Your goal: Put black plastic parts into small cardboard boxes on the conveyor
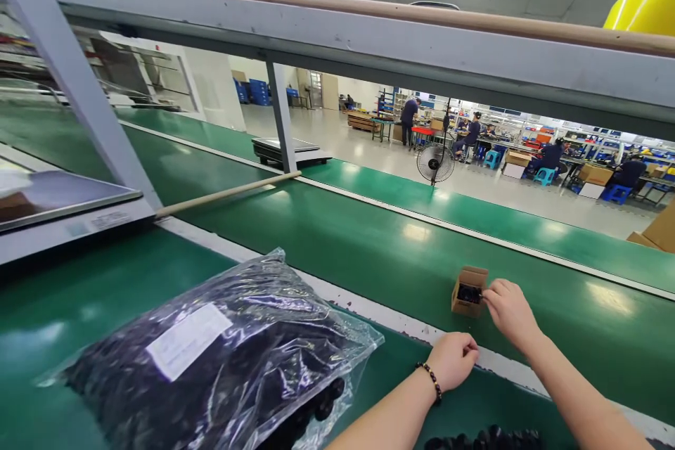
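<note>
Since everything here sits along a green conveyor belt (369,239), I'll start at the far left: there's a flat grey scale (68,207) at the edge, then a big clear plastic bag (221,358) stuffed with small black bits, white label on top, lying on the near green bench. A wooden stick (226,191) lies behind it, running up to the frame post. Moving right, the left hand (452,358), with a beaded bracelet (433,380) on the wrist, is curled into a loose fist at the white strip beside the belt; can't tell if anything's inside it. Just past it a small cardboard box (468,290) sits on the belt, flaps open, with a black part (467,293) showing in its mouth. The right hand (509,313) is right up against the box, fingers narrowed to a pinch on that part. Some loose black pieces (485,439) lie at the bottom edge, and way back on the right people sit at workbenches.
</note>
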A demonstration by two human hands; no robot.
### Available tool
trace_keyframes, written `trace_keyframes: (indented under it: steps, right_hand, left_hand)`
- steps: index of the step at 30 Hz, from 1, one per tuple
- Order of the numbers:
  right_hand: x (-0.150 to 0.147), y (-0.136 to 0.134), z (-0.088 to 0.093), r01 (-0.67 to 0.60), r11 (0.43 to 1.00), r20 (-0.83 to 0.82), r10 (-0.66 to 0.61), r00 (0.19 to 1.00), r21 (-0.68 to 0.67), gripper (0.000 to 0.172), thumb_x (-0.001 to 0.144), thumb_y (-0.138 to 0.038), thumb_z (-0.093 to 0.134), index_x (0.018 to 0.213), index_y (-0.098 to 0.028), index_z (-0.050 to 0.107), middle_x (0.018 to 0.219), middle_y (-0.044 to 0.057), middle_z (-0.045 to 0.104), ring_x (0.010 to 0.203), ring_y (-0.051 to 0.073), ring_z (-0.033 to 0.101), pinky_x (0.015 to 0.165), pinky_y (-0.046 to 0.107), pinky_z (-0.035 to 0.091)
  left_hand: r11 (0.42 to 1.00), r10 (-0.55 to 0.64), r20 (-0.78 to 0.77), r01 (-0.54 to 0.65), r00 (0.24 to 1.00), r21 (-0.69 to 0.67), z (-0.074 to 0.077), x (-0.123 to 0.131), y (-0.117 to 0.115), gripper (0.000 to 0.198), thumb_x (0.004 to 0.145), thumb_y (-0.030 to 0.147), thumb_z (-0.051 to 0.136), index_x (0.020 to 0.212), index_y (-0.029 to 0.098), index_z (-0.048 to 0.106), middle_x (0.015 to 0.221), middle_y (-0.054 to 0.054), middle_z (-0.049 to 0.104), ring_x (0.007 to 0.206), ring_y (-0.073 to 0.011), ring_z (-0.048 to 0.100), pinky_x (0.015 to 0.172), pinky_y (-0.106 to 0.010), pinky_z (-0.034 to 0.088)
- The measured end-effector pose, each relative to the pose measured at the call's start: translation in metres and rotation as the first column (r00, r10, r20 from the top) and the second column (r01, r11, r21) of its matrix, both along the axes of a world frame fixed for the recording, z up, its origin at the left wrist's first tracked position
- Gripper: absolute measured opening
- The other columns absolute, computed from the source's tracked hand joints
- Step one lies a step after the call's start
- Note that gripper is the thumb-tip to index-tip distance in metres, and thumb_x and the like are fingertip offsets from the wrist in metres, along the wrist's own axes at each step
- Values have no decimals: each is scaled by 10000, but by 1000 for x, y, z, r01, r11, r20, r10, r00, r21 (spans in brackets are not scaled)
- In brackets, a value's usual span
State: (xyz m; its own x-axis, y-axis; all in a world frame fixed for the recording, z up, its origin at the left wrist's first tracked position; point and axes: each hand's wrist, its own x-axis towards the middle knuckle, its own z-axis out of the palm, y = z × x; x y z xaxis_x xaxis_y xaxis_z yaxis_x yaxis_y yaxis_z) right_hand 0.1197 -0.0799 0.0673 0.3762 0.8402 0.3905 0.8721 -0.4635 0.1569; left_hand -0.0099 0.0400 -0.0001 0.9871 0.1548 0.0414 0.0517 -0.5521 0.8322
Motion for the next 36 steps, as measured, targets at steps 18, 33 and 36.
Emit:
trace_keyframes:
  steps: [18,33,36]
  right_hand:
    - [-25,-94,-6,21,982,-226,23,974,190,265,889,-259,378,987,-220,621,1079,92,603,1096,260,510,992,502,348]
    - [-56,-236,-72,442,896,-665,-301,683,49,144,771,-321,495,705,-227,583,788,14,567,731,173,556,701,260,449]
    - [-54,-238,-85,458,889,-648,-346,678,5,45,672,-227,517,699,-223,553,843,11,546,738,161,552,708,246,449]
  left_hand:
    - [768,-604,-91,608,792,201,3,-12,-24,146,673,292,759,795,224,714,641,60,601,590,-89,522,521,-169,342]
    - [886,-429,-51,409,902,-218,-3,-7,-22,95,587,142,605,622,173,687,565,27,566,561,-114,511,529,-211,358]
    - [806,-281,-152,147,948,-573,-9,-1,-18,180,581,312,648,632,146,599,509,22,544,494,-123,527,494,-228,398]
